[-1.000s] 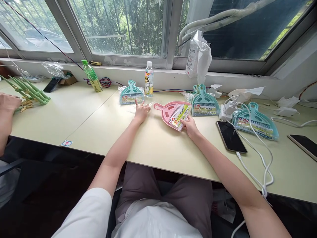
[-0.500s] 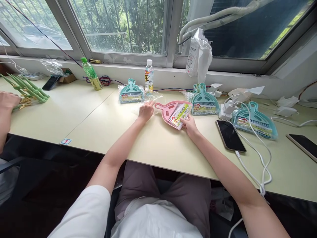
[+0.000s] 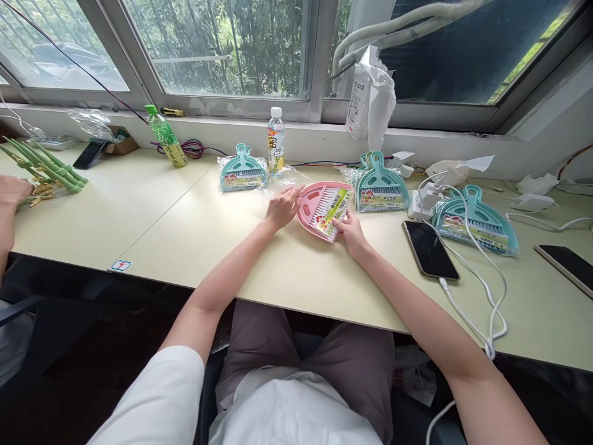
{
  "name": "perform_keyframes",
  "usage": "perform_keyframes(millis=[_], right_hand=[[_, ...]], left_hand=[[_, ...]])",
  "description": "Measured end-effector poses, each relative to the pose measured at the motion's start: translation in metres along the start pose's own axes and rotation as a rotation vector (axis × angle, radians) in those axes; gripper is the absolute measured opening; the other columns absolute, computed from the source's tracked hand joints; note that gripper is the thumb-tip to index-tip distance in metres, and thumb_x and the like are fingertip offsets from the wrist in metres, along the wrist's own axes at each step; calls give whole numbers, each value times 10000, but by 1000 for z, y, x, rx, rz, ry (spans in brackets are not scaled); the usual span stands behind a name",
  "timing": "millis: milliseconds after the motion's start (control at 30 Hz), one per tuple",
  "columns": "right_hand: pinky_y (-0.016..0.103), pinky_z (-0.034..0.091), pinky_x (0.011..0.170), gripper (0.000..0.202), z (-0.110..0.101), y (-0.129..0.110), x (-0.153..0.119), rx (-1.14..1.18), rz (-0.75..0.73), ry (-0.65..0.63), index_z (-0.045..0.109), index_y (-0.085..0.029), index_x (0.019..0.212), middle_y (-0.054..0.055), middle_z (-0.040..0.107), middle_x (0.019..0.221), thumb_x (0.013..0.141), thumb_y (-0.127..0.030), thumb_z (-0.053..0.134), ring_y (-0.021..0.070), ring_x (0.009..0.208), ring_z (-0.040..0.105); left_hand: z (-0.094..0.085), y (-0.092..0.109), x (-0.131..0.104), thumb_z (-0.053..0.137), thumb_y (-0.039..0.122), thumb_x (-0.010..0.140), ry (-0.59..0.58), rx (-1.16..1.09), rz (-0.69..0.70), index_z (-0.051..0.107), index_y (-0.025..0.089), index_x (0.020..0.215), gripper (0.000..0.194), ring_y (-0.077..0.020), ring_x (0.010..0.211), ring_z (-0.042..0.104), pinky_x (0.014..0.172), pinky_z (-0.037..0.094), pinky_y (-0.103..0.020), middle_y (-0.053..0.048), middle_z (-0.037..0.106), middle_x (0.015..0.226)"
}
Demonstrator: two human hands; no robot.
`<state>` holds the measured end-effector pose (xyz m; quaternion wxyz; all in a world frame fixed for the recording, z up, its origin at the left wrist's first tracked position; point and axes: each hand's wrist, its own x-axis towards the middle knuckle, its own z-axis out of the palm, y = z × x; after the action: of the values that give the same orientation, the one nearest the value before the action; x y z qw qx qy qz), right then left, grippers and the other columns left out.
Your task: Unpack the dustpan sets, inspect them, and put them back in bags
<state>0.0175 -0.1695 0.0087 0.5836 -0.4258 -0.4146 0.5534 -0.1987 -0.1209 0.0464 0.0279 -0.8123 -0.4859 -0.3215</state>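
Note:
A pink dustpan (image 3: 307, 209) is held just above or on the table in front of me, tilted with its handle to the left. A small brush with white bristles and a printed label (image 3: 331, 213) lies in it. My left hand (image 3: 283, 207) covers the handle, its fingers closed around it. At the lower right edge, my right hand (image 3: 351, 232) pinches the dustpan and brush, with the thumb on the label. Beyond my left hand lies thin clear plastic film (image 3: 290, 176). Whether the film touches my fingers is hard to make out.
Wrapped teal dustpan sets lie at the back left (image 3: 243, 170), back right (image 3: 380, 185) and far right (image 3: 475, 222). Two drink bottles (image 3: 277, 142) (image 3: 167, 137) stand by the window. A charging phone (image 3: 430, 250) lies at right. Another person's hand (image 3: 13, 188) is beside green stalks (image 3: 55, 167).
My left hand has moved right, from beside the plastic film onto the dustpan's handle, and now covers it. My right hand keeps its grip, and the dustpan has shifted slightly.

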Motion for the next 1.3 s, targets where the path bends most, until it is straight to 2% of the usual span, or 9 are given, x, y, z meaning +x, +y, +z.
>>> perform_keyframes(millis=[133, 233, 400, 533, 700, 800, 1000, 1133, 1300], right_hand=[[345, 627, 694, 433, -1, 0, 2, 72, 15, 37, 579, -230, 1026, 36, 733, 1013, 628, -214, 748, 223, 868, 717], [351, 626, 748, 426, -3, -1, 4, 126, -6, 59, 576, -234, 1021, 32, 724, 1065, 631, -201, 745, 219, 935, 707], [365, 622, 775, 412, -3, -3, 0, 126, -25, 60, 551, -248, 998, 16, 715, 1063, 641, -242, 757, 209, 937, 705], [385, 617, 778, 438, 1, -3, -3, 79, -40, 55, 531, -250, 1017, 22, 713, 1032, 649, -297, 764, 216, 918, 706], [377, 616, 753, 455, 2, -2, -4, 56, -39, 34, 530, -251, 1005, 26, 712, 1037, 630, -327, 777, 216, 886, 709], [378, 616, 761, 455, 2, -3, -3, 79, -34, 27, 538, -252, 1015, 29, 714, 1044, 633, -314, 778, 219, 905, 707], [384, 598, 846, 438, 1, -8, -4, 109, -76, 39, 525, -254, 1004, 25, 703, 1080, 651, -313, 777, 212, 1013, 682], [378, 595, 852, 464, 2, -10, -5, 72, -110, 71, 497, -257, 1041, 30, 692, 1100, 676, -338, 771, 202, 1008, 680], [369, 591, 855, 469, -1, -14, -4, 76, -153, 119, 472, -259, 1037, 36, 685, 1118, 680, -328, 768, 194, 1006, 675]], left_hand=[[3, 15, -1, 432, 289, 944, -5, -157, 158, 481, 249, 1407, 467, -186, 1346, 462, 1088, 414, -349, -39, 535, 1429], [5, 28, -4, 415, 290, 958, 130, -181, 149, 496, 269, 1378, 428, -189, 1439, 333, 1205, 240, -421, -37, 461, 1491], [5, 27, 0, 402, 383, 985, 474, -343, -498, 399, 277, 1425, 453, -223, 1473, 259, 1206, 211, -471, -86, 403, 1511], [4, 15, 10, 456, 525, 946, 378, -849, -936, 343, 289, 1446, 564, -238, 1416, 370, 1088, 407, -420, -106, 468, 1446], [8, 18, 10, 634, 350, 872, 252, -1457, -737, 380, 267, 1403, 594, -194, 1242, 564, 984, 497, -344, -76, 573, 1356], [12, 25, 7, 674, 240, 837, 246, -1492, -761, 407, 280, 1375, 602, -170, 1260, 547, 987, 491, -320, -47, 568, 1371], [16, 21, 8, 633, 449, 864, -34, -1657, -661, 506, 266, 1331, 518, -239, 1201, 596, 959, 503, -397, -86, 644, 1271], [16, 5, 9, 726, 336, 783, 15, -1610, -695, 528, 249, 1302, 562, -228, 1122, 648, 978, 484, -382, -76, 678, 1225], [11, -13, 9, 615, 443, 843, -70, -1610, -619, 525, 271, 1321, 515, -239, 1127, 651, 967, 489, -393, -70, 684, 1225]])
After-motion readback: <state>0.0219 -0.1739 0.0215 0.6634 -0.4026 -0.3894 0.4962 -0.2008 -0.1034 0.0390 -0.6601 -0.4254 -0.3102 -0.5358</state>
